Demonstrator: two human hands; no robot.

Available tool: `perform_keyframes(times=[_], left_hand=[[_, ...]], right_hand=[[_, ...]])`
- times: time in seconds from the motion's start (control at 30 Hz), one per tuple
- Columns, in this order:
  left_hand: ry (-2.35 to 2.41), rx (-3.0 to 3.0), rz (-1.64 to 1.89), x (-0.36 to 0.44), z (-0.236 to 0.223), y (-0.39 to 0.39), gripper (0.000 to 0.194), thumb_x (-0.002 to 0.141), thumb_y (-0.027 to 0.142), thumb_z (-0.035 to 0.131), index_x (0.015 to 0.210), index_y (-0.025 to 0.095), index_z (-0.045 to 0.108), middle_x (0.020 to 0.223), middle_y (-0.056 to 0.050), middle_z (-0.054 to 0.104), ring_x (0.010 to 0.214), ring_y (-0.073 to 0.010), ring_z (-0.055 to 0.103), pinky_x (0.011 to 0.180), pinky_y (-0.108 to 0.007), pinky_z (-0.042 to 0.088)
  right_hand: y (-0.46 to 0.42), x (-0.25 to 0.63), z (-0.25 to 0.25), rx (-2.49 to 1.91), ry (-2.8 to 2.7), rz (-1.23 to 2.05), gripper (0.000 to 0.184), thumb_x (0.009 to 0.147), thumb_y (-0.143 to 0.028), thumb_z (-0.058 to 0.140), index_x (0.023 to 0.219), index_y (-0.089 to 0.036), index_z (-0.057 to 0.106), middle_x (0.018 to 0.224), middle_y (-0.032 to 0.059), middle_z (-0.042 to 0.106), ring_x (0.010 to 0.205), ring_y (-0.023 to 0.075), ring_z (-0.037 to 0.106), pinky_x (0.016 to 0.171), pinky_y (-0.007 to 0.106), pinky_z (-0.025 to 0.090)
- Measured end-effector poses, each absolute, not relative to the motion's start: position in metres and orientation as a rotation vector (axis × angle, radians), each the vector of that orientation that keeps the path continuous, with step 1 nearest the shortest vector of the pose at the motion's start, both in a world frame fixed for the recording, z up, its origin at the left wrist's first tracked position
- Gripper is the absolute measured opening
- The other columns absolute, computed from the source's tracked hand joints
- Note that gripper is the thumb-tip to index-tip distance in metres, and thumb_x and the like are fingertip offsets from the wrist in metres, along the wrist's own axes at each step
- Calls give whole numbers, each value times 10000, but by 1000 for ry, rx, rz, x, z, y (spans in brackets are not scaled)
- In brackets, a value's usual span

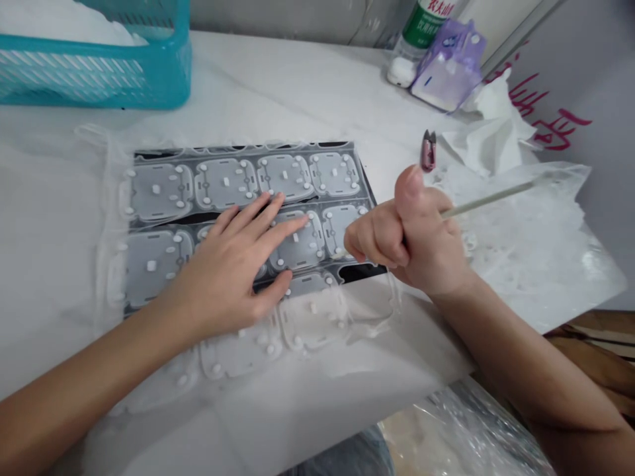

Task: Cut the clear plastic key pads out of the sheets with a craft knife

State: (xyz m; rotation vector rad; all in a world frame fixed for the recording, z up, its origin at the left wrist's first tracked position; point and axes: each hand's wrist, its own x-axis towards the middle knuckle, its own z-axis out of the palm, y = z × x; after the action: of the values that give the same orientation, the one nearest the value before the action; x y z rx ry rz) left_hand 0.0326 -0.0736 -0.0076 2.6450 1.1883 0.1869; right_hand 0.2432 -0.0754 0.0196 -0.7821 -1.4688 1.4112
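Note:
My left hand lies with its fingers spread on a clear, flexible moulded sheet with rows of rounded-square pieces bearing small white pegs. Part of the sheet rests over a black panel, and its near rows hang past that panel. Above the sheet's right edge, my right hand is closed with the thumb up. A thin pale stick sticks out to the right from this fist; its other end is hidden. Just beyond the thumb tip shows a small dark-red pronged piece; whether it touches the thumb I cannot tell.
A teal basket with white material stands at the back left. At the back right are a water bottle, a purple carton and crumpled tissue. Clear plastic film covers the right side, above a bag below the edge.

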Motion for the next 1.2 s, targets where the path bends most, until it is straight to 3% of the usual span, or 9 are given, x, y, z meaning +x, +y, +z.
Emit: perform_keyframes(times=[0.1,0.23,0.4,0.5,0.63,0.77,1.2], left_hand=[[1020,2704,166,33,-7,-75,511,935,493,353,1418,328,363,1559,-52,209,1423,-302,194,1109,-577,167],[859,2755,94,32,-7,-74,506,942,513,354,1422,356,349,1556,-51,203,1411,-263,247,1120,-526,176],[913,2726,104,32,-1,-75,441,937,323,342,1363,381,439,1517,-40,314,1356,-278,366,1091,-582,199],[1029,2713,195,36,0,-85,429,902,279,352,1280,306,552,1478,-84,388,1312,-330,420,1088,-637,136],[990,2726,262,42,-8,-96,452,903,286,384,1333,234,510,1499,-105,344,1379,-352,294,1096,-621,166],[874,2735,179,42,-13,-95,510,925,343,400,1433,333,349,1535,-54,267,1416,-341,194,1073,-602,247],[890,2723,151,42,-11,-93,490,931,347,416,1418,360,364,1531,-40,275,1412,-341,208,1076,-602,250]], right_hand=[[-75,247,24,-807,-1528,1413,651,939,-464,439,378,-172,279,370,-38,282,353,65,265,415,271,273],[-73,257,36,-760,-1388,1357,669,925,-438,472,391,-144,197,360,-40,183,346,61,242,407,249,246],[-67,262,44,-789,-1237,1263,646,908,-355,518,389,-147,196,345,-46,156,300,51,232,339,213,209],[-66,254,38,-961,-1095,1267,683,922,-427,476,346,-170,213,324,-45,194,275,53,248,293,214,224],[-66,246,30,-1037,-1083,1209,711,823,-583,560,323,-182,252,317,-49,198,271,53,238,272,224,210],[-67,246,27,-994,-1134,1207,685,847,-548,552,345,-177,268,316,-51,198,277,54,234,290,228,216],[-73,244,30,-1052,-1127,1117,645,857,-458,591,340,-182,321,317,-43,231,295,70,271,337,265,215]])
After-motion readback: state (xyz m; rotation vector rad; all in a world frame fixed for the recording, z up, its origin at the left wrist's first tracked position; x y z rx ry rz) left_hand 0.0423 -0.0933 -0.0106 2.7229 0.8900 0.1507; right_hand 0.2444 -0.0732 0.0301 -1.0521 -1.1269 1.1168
